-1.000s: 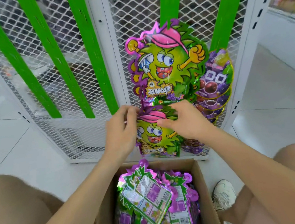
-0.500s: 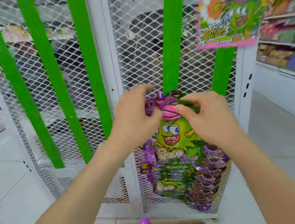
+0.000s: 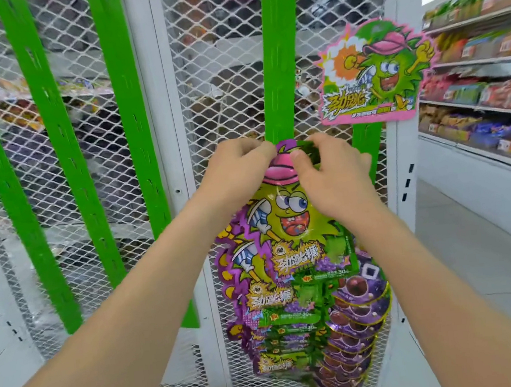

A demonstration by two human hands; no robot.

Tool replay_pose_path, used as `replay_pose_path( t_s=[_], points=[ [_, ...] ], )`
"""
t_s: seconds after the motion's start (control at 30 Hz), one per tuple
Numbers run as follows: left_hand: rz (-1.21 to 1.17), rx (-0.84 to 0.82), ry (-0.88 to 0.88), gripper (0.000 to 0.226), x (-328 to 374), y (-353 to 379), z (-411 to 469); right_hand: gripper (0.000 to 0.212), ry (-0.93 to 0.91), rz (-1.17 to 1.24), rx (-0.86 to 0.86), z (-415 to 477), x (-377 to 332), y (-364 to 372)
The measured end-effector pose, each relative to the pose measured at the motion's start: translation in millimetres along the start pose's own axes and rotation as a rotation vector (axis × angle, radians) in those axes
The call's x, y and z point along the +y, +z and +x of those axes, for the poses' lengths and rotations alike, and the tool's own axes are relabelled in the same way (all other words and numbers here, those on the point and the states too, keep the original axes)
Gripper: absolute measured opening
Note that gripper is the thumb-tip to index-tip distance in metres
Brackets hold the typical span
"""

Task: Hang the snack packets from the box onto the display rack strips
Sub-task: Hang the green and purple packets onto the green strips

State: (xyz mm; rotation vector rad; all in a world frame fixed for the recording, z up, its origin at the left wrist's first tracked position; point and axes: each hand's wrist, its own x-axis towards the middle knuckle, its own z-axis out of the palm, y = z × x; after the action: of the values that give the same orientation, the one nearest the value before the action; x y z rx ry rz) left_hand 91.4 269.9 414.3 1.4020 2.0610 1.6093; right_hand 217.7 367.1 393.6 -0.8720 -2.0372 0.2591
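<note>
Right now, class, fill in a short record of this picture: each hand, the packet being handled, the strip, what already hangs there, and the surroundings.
Left hand: left hand pinches the top of the snack packet
Right hand: right hand pinches the same top edge
Packet: green cartoon face, pink cap, upright against the green strip
Strip: vertical on the white mesh rack, bare above the hands
Already hung: overlapping green packets below; purple packets beside them, to the right
Nearby: sign card; stocked shelves
</note>
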Motion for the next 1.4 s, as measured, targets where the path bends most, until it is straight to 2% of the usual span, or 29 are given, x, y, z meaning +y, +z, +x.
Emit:
replay_pose_path(
  t_s=[0.13, 0.3, 0.53, 0.67, 0.77, 0.87, 0.93, 1.0, 1.07, 1.23, 1.33, 1.4],
  points=[
    [-0.017, -0.115, -0.106, 0.042, -2.7, -4.8, -1.2, 0.025, -0.003, 0.019, 0.015, -1.2, -5.1, 1.8],
    [-0.056, -0.157, -0.136, 0.039, -6.6, -7.8, 2.7, 0.025, 0.015, -0.005, -0.012, -0.9, -8.6, 1.1],
    [0.069, -0.041, 0.045, 0.058, -13.4, -5.7, -7.9, 0.029, -0.018, -0.037, -0.037, -29.7, 2.4, 21.6],
    [0.012, -0.066, 0.000, 0.053, -10.9, -10.1, -7.6, 0.028, -0.087, 0.113, 0.150, -32.0, -1.3, 16.2],
    [-0.010, -0.085, -0.075, 0.052, -5.6, -14.5, -3.6, 0.024, -0.151, 0.061, 0.207, -23.1, -11.0, 7.6],
    [0.054, -0.046, -0.108, 0.047, 3.6, -17.8, -4.3, 0.028, -0.120, 0.024, 0.158, -12.7, -17.2, 3.6],
    [0.031, -0.093, -0.102, 0.052, 3.1, -19.2, -4.7, 0.026, -0.082, 0.027, 0.119, -8.2, -20.4, 1.7],
    [0.023, -0.136, -0.070, 0.041, 0.5, -19.2, -7.8, 0.023, -0.046, 0.020, 0.087, -6.7, -22.9, 0.3],
    [0.002, -0.158, -0.057, 0.033, -2.2, -18.8, -8.7, 0.028, 0.000, 0.006, 0.048, -7.5, -24.5, -0.8],
    [-0.037, -0.188, -0.072, 0.028, -5.5, -18.2, -13.0, 0.034, 0.048, 0.011, -0.015, -11.9, -20.7, -2.4],
    [0.034, -0.088, 0.015, 0.031, -11.6, -15.2, -15.7, 0.034, 0.019, -0.019, -0.060, -16.5, -12.1, 3.8],
    [0.147, 0.012, 0.133, 0.021, -20.2, -11.5, -18.1, 0.030, -0.018, 0.012, -0.062, -22.4, -1.5, 12.1]
  ],
)
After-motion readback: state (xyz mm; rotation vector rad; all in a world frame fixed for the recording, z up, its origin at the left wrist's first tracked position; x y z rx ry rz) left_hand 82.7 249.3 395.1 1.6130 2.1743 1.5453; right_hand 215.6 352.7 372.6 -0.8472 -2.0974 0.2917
